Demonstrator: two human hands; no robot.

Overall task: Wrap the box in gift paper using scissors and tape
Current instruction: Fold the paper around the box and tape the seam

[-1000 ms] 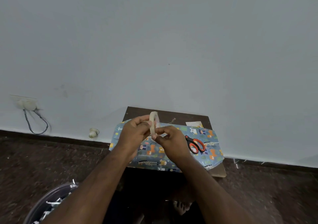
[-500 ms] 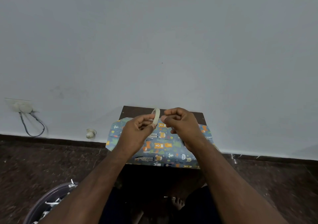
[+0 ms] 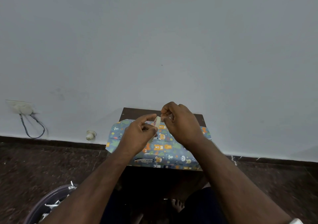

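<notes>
Against the grey wall stands a small dark counter [image 3: 137, 112] carrying the paper-covered box [image 3: 165, 152]. Above the box, left hand [image 3: 139, 136] holds the tape roll [image 3: 157, 121]; right hand [image 3: 180, 122] pinches its end.

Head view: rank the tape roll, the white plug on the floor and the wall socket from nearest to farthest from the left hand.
1. Tape roll, held at the left hand's fingertips.
2. White plug, left, at the wall's foot.
3. Wall socket, far left on the wall.
</notes>
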